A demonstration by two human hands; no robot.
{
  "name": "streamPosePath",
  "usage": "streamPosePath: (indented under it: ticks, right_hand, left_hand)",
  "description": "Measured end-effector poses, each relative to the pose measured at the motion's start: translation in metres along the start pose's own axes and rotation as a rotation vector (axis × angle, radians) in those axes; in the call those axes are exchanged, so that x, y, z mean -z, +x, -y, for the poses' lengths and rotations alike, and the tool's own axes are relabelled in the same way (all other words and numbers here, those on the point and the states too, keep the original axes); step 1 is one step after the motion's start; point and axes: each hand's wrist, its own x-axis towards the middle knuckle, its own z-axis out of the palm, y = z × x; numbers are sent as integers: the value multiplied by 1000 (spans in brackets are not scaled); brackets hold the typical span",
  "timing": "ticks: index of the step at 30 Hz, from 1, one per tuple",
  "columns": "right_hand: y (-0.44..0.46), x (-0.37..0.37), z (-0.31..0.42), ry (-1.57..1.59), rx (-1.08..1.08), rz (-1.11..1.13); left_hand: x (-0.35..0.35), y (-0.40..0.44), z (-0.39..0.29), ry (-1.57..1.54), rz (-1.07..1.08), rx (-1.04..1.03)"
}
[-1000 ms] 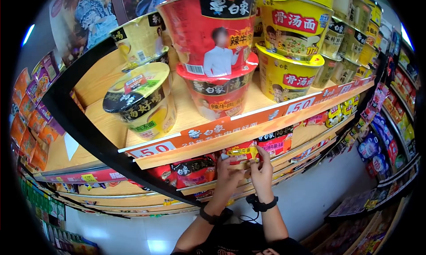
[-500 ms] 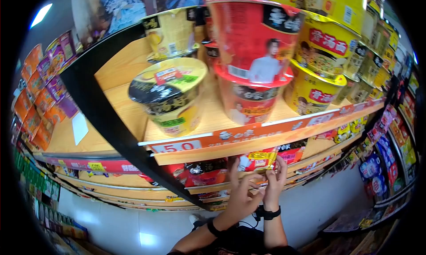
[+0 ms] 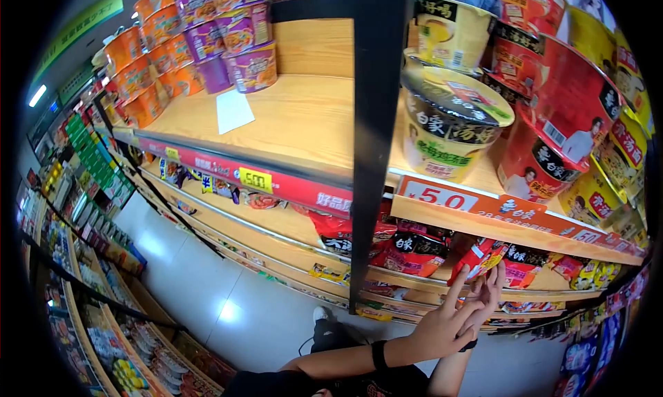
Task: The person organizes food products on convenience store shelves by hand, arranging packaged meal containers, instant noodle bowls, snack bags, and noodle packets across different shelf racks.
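Note:
A red and yellow instant noodle packet [image 3: 481, 257] is held at its lower edge, in front of the shelf below the cup noodles. My left hand [image 3: 445, 322] reaches across from the lower left, one long finger stretched up to the packet's left end. Beside and partly behind it, my right hand [image 3: 489, 299] has its fingertips at the packet's lower right. The two hands overlap, so part of the right palm is hidden. Black and red noodle bags [image 3: 414, 250] lie just left of the packet, and another dark bag [image 3: 523, 264] lies to its right.
A black shelf post [image 3: 378, 120] stands left of the hands. Above them juts a shelf edge with an orange price strip [image 3: 476, 207], carrying a yellow noodle cup [image 3: 449, 145] and red cups [image 3: 563, 114]. Purple cups [image 3: 250, 65] stand farther left. Tiled floor [image 3: 214, 286] runs below.
My view has swung left, so shelves and hands appear farther right. The packet stays at my fingers and looks more tilted. My left hand now overlaps the right more.

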Motion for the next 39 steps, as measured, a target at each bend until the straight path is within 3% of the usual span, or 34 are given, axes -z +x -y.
streamPosePath:
  ticks: [2,4,12,16,18,20,23,24,26,27,28,30,32,39]
  right_hand:
    - [0,-5,-2,72,-16,63]
    - [-6,-32,4,177,-39,-27]
    - [-17,-16,-13,289,-96,84]
    - [-44,-27,-19,244,-170,-47]
    - [-63,-24,-27,374,-291,-63]
    - [-77,-33,-36,269,-409,-178]
    - [-102,-30,-59,205,-341,36]
    - [-107,-73,-41,165,-258,29]
    - [-114,-106,-35,228,-261,197]
    - [-123,-141,-37,288,-237,-31]
    - [-128,-139,-43,248,-237,128]
    - [-142,-152,-56,117,-295,236]
    - [-154,-171,-75,26,-313,274]
    - [-165,-256,-136,-89,-298,388]
  left_hand:
    - [-5,-6,3,50,0,-8]
    - [-6,-9,3,114,-41,-49]
    - [-4,-31,11,273,-107,-147]
    - [5,-61,29,298,-115,-188]
    - [19,-77,36,340,-104,-220]
    - [37,-91,38,384,-217,-349]
    - [56,-125,54,452,-219,-319]
    - [67,-134,55,552,-232,-307]
    - [94,-140,55,469,-303,-298]
    - [102,-146,58,504,-438,-266]
    - [112,-151,62,538,-574,-233]
    - [143,-160,68,424,-612,-147]
    - [171,-169,77,478,-681,-37]
    - [278,-148,110,383,-710,-50]
